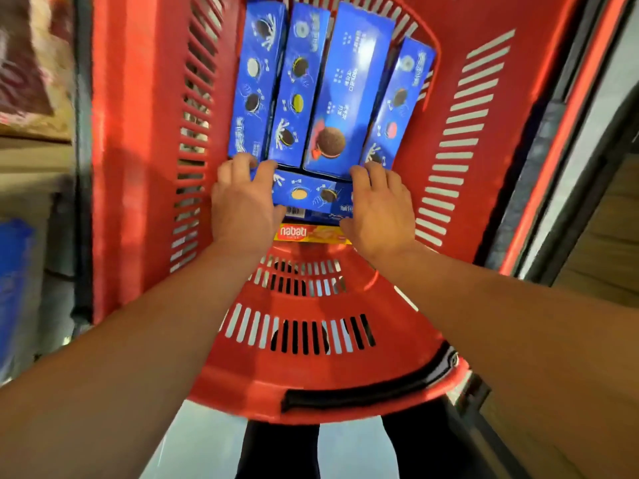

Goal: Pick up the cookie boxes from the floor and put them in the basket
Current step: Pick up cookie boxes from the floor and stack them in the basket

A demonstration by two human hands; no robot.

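Note:
I look straight down into a red plastic basket (138,133) with slotted walls. Several long blue cookie boxes (349,88) lie side by side on its bottom, pointing away from me. Another blue cookie box (311,195) lies crosswise at their near ends. My left hand (242,205) grips its left end and my right hand (377,209) grips its right end, fingers curled over the far edge. Under that box a yellow and red wafer box (304,234) marked "nabati" shows between my wrists.
The basket's near rim carries a black handle (373,387). Store shelving with blurred goods (31,81) stands at the left, with something blue (14,288) lower down. A dark frame (567,140) runs along the right. Pale floor and dark trouser legs (276,451) show below the basket.

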